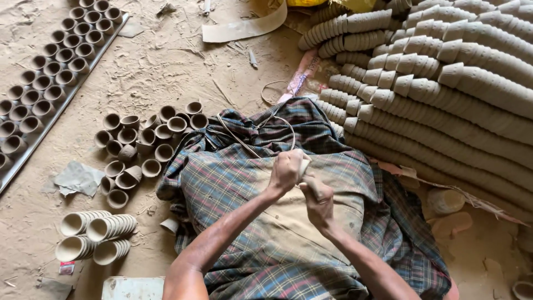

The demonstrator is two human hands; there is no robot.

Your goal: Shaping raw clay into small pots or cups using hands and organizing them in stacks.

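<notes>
Left grip (285,171) fisted, right grip (319,204) on pale clay cup (306,167) (rough, unfired), over plaid cloth (233,183)

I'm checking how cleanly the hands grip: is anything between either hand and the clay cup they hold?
Nothing visible. The left hand and right hand both close directly on the pale clay cup above the plaid cloth. A thin looped wire runs up from the left hand, beside the cup, not between hand and cup.
</notes>
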